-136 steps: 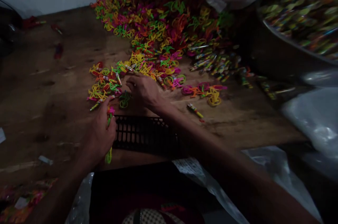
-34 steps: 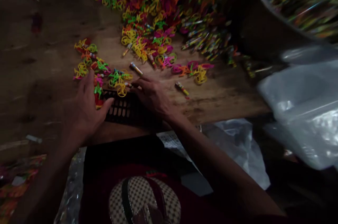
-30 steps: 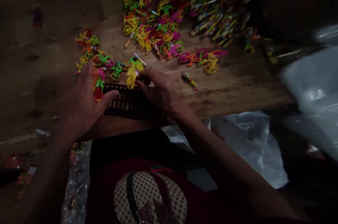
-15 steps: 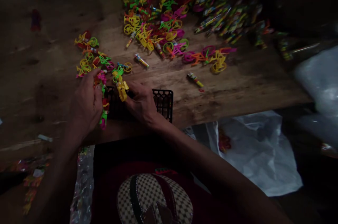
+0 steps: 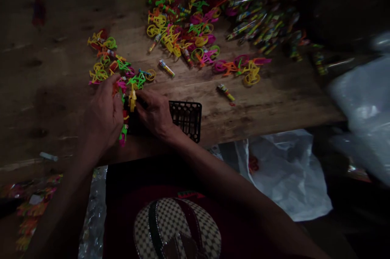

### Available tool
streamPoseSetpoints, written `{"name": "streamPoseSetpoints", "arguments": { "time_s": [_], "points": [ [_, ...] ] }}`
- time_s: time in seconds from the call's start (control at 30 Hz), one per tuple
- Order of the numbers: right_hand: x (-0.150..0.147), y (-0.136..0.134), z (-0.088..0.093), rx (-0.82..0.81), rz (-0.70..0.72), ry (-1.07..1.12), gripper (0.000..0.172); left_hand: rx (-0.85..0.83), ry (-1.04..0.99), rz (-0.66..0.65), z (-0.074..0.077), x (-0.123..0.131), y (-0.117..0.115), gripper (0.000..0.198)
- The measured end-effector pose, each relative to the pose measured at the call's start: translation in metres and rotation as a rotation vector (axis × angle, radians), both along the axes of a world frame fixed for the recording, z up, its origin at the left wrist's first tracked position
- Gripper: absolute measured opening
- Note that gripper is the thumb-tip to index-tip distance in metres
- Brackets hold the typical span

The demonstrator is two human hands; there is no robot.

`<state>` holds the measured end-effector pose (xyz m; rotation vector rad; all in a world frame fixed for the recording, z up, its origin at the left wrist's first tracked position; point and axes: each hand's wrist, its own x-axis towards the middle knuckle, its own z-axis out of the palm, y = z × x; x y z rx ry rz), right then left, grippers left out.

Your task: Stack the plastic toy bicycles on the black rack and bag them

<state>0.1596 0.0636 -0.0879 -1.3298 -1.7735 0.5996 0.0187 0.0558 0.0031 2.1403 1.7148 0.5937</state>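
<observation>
So, the counter [image 5: 274,104] is strewn with a heap [image 5: 189,15] of neon toy bikes. A black tray [image 5: 187,117] is set at its near edge. A bunch [image 5: 123,133] is clutched in the left hand [image 5: 103,114]; a yellow bike [image 5: 132,100] is pinched by the right hand [image 5: 156,113] over the tray.

a worn wooden table [image 5: 274,104] carries a big heap of bright plastic toy bicycles [image 5: 189,7] at the far side, a smaller cluster [image 5: 103,64] to the left, two wrapped sticks [image 5: 226,92] lying apart, and a black grid tray [image 5: 187,118] at the near edge.
</observation>
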Motion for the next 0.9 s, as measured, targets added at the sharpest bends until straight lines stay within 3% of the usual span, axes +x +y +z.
{"name": "streamPoseSetpoints", "arguments": {
  "time_s": [0.57, 0.73, 0.9],
  "points": [
    [-0.010, -0.004, -0.003, 0.112, 0.035, -0.193, 0.024, -0.062, -0.019, 0.035, 0.001, -0.006, -0.002, 0.049],
    [-0.010, -0.003, -0.003, 0.132, 0.037, -0.119, 0.022, 0.090, -0.002, -0.061, 0.002, -0.014, 0.013, 0.059],
    [-0.007, -0.002, 0.001, 0.110, 0.071, -0.031, 0.020, 0.021, -0.041, -0.228, -0.009, -0.004, 0.025, 0.030]
  ]
}}
